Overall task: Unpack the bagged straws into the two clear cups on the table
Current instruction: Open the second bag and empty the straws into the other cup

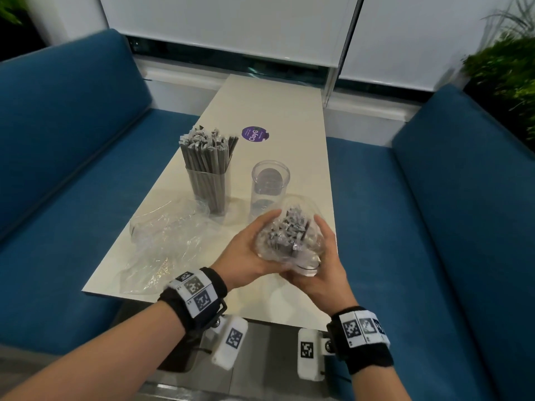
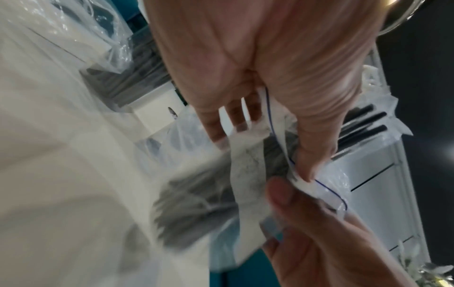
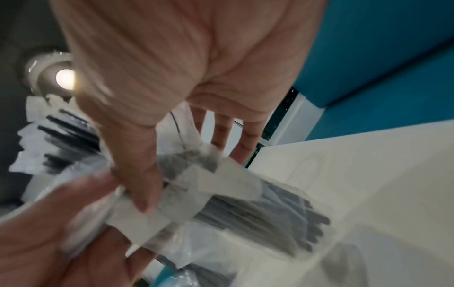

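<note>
Both hands clasp one bag of straws (image 1: 289,241) over the table's (image 1: 275,105) near right corner: left hand (image 1: 246,256) and right hand (image 1: 321,267) wrap it (thumbs pinching the plastic). Beyond stand the empty cup (image 1: 269,186) and straw-filled cup (image 1: 208,189); a spent bag (image 1: 165,241) lies left.

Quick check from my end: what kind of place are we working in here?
Probably a café or restaurant booth. Blue cushioned benches flank a narrow pale table set against a window with blinds down, a round purple sticker sits on the tabletop, and a clear cup holds wrapped straws.
</note>
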{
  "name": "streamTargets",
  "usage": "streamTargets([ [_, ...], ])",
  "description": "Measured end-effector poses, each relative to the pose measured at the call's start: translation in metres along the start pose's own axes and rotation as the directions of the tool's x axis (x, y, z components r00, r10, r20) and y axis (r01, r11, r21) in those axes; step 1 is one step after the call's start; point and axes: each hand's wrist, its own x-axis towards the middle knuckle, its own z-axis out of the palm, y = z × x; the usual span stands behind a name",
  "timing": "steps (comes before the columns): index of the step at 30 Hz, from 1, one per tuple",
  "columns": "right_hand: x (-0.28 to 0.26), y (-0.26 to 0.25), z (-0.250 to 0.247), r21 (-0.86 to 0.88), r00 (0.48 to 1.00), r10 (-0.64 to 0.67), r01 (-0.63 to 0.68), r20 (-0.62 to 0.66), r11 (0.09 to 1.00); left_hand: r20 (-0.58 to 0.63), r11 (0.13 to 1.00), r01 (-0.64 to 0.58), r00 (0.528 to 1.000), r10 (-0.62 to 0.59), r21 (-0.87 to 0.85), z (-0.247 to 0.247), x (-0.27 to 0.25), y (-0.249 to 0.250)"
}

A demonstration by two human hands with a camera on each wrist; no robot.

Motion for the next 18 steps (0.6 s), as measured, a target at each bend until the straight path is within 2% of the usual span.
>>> streamTargets([
  [3,0.001,0.008,0.007,-0.094,0.979,0.149,-0.137,0.139,0.986,0.064,0.995,0.097,0.993,-0.099,0.037,0.009,0.005,-0.01],
  [6,0.0,-0.003,0.01,-0.184,0.987,0.079,-0.053,0.138,0.981,0.066,0.988,0.143,0.987,-0.147,0.055,0.015,0.005,-0.022],
  [8,-0.001,-0.007,0.008,-0.124,0.992,0.019,-0.003,0.127,0.992,0.023,0.989,0.148,0.989,-0.149,0.013,0.015,0.006,-0.02],
  [9,-0.002,-0.005,0.006,-0.088,0.994,0.028,-0.018,0.11,0.996,0.002,0.989,0.145,0.989,-0.145,-0.023,0.013,0.006,-0.017],
  [13,-0.011,0.006,0.001,0.053,0.99,0.134,-0.132,-0.036,0.99,-0.02,0.959,0.122,0.991,-0.131,-0.256,0.006,0.007,0.005],
  [15,-0.012,0.001,0.003,0.083,0.981,0.192,-0.19,-0.007,0.978,0.008,0.924,0.127,0.991,-0.133,-0.362,0.008,0.006,0.014],
  [16,-0.01,-0.001,0.004,0.025,0.977,0.213,-0.213,0.01,0.977,0.041,0.917,0.125,0.992,-0.118,-0.378,0.012,0.005,0.018],
  [18,-0.003,-0.01,0.009,-0.211,0.964,0.26,-0.266,-0.058,0.94,0.075,0.923,0.11,0.993,-0.089,-0.369,0.021,0.005,0.025],
])
